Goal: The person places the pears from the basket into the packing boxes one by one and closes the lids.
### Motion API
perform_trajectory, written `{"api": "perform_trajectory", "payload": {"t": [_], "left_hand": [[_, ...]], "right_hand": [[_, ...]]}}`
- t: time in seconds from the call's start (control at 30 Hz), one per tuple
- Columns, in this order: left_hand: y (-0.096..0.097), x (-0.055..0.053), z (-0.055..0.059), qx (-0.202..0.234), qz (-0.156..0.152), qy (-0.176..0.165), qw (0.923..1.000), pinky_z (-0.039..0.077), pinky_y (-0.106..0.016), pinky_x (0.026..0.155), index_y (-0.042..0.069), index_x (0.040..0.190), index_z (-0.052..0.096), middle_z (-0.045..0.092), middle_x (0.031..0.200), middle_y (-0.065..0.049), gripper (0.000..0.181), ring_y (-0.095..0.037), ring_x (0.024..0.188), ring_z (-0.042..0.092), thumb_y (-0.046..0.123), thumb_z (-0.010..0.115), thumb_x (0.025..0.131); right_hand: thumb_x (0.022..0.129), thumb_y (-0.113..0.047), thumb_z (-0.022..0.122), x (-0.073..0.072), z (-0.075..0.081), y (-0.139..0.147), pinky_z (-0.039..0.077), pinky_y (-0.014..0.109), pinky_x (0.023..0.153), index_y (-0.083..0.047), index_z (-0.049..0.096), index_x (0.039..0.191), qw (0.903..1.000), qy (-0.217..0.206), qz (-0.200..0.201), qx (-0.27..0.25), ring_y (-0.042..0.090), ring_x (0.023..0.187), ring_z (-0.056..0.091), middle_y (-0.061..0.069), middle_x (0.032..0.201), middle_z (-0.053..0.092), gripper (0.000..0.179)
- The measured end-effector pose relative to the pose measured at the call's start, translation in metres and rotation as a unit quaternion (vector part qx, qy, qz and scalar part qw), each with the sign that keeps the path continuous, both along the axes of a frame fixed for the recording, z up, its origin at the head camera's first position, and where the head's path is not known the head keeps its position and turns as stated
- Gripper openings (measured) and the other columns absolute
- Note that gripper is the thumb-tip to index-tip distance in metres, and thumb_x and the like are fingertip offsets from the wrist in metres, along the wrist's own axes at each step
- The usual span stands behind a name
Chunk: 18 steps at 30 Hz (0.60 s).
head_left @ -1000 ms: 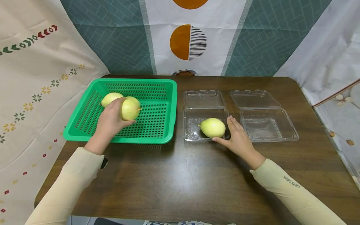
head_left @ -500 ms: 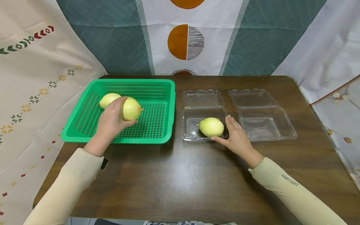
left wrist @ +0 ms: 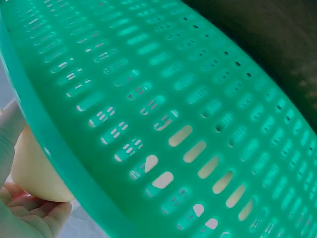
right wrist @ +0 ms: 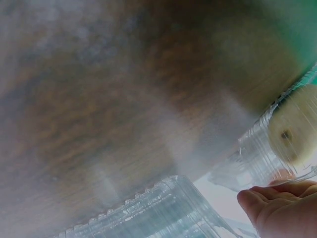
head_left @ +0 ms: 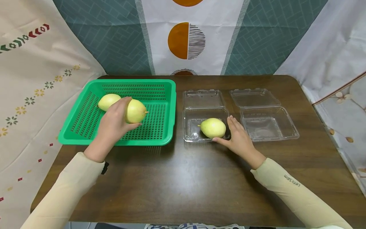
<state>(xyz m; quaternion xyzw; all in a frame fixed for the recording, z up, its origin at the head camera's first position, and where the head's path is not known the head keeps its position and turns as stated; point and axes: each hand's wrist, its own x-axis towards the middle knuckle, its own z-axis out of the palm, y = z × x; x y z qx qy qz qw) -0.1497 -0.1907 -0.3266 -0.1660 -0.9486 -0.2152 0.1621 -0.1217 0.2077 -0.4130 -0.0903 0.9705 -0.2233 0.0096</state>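
Observation:
My left hand (head_left: 114, 117) grips a yellow-green pear (head_left: 135, 111) over the green slotted basket (head_left: 168, 127), thumb at the near side, stem to the right. The left wrist view shows this pear (left wrist: 37, 171) and the fingers beyond the basket's rim. Another pear (head_left: 108, 101) lies in the basket, partly behind the hand. My right hand (head_left: 240, 138) rests at the near right corner of a clear lidded container (head_left: 190, 125), fingers along its right wall and thumb at the front. A third pear (head_left: 213, 128) lies inside, seen through the plastic in the right wrist view.
A second clear container (head_left: 268, 127) lies open to the right, lid folded back. Both stand on a dark wooden table (head_left: 171, 184). Patterned cloth (head_left: 120, 38) hangs behind the table.
The held pear has shifted slightly right within the basket area, its stem moving away from the left hand. The right hand stays at the container. The head view has shifted slightly.

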Motion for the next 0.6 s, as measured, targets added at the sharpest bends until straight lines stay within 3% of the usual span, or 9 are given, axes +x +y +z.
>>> {"api": "perform_trajectory", "payload": {"t": [0.33, 0.6], "left_hand": [[0.007, 0.001, 0.005, 0.001, -0.012, 0.035, 0.9993, 0.047, -0.054, 0.089, -0.004, 0.129, 0.048, 0.055, 0.128, -0.023, 0.083, -0.039, 0.114, 0.053, 0.01, 0.089, 0.059], [0.015, 0.001, 0.007, 0.005, -0.027, 0.04, 0.9988, 0.046, -0.052, 0.094, -0.005, 0.129, 0.049, 0.055, 0.129, -0.023, 0.083, -0.039, 0.117, 0.053, 0.012, 0.089, 0.059]], "right_hand": [[0.076, -0.056, 0.071, 0.0, 0.001, -0.002, 0.025, 0.061, 0.109, 0.009, 0.026, 0.145, 1.0, 0.004, 0.001, 0.001, 0.044, 0.14, 0.024, 0.027, 0.152, 0.023, 0.105], [0.076, -0.057, 0.07, 0.001, 0.0, -0.002, 0.025, 0.061, 0.108, 0.009, 0.025, 0.145, 1.0, -0.003, -0.001, 0.0, 0.044, 0.14, 0.023, 0.027, 0.153, 0.021, 0.106]]}}
